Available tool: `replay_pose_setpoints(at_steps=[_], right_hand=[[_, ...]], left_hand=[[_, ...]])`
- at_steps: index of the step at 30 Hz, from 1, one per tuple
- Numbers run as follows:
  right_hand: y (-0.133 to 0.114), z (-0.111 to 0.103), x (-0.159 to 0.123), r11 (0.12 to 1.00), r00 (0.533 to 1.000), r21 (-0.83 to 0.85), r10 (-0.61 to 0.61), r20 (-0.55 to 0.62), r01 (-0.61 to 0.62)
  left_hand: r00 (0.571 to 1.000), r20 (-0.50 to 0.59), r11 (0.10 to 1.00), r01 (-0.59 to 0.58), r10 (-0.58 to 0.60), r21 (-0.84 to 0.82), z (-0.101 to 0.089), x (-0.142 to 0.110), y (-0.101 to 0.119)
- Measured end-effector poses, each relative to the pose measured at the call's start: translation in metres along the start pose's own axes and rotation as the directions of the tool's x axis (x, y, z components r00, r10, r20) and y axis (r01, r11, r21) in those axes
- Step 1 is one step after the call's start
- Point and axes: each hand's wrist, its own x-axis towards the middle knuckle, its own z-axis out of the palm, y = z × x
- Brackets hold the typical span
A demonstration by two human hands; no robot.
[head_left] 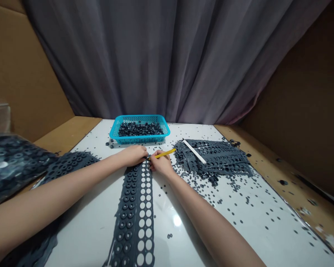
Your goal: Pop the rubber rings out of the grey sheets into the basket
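Observation:
A long dark grey rubber strip point(133, 207) lies lengthwise in front of me. Its left rows still carry raised rings, while the right rows are round holes with the white surface showing through. My right hand point(160, 162) is closed around a thin yellow pen-like tool point(167, 152), whose tip points at the strip's far end. Opposite it, my left hand point(135, 155) has its fingers curled down onto that same end, pinching the rubber there. The fingertips and whatever small piece lies between them are partly hidden.
Behind my hands stands a blue basket point(140, 139) of small black rings. To the right lies a pile of perforated rubber sheets point(222, 157) with a white stick point(194, 151) on top, amid scattered small discs. On the left are a plastic bag of rings point(13, 163) and more ringed sheets point(72, 161).

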Motion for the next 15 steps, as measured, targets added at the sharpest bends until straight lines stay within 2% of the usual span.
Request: replay_pose_setpoints(at_steps=[5,8,11,15], right_hand=[[-0.004,0.0,-0.002,0.999,1.0,0.029,0.017,-0.005,-0.017],[-0.004,0.0,-0.003,1.0,1.0,0.018,0.003,-0.014,-0.002],[-0.004,0.0,-0.002,1.0,1.0,0.01,0.003,-0.006,-0.003],[-0.004,0.0,-0.002,0.999,1.0,0.034,0.021,-0.001,-0.021]], left_hand=[[0.997,0.017,0.99,-0.072,0.07,0.118,0.007,0.003,-0.001],[0.998,-0.021,0.99,-0.053,0.056,0.131,0.015,0.0,-0.005],[0.998,-0.07,1.0,0.008,-0.009,-0.017,0.021,-0.004,-0.009],[0.98,-0.169,0.964,0.062,-0.108,-0.259,0.02,-0.01,-0.012]])
